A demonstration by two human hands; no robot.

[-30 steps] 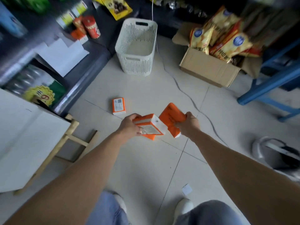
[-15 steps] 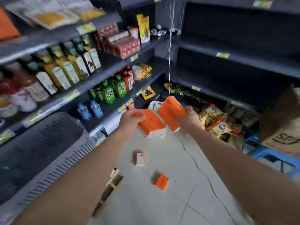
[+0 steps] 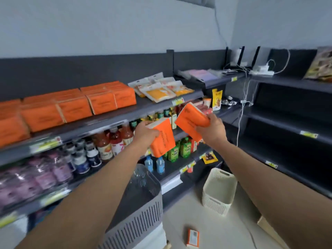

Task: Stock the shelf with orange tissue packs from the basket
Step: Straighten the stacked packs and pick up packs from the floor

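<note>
A long row of orange tissue packs (image 3: 71, 105) was already shelved, while one pack was gripped in each of the left hand (image 3: 145, 133) and right hand (image 3: 212, 130), and another pack (image 3: 193, 237) was left on the floor.

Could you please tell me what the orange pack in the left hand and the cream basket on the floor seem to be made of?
Orange tissue pack in the left hand: likely soft glossy plastic film; it dents under the grip. Cream slotted basket: apparently rigid matte moulded plastic, with even slits and a cut-out handle.
</note>
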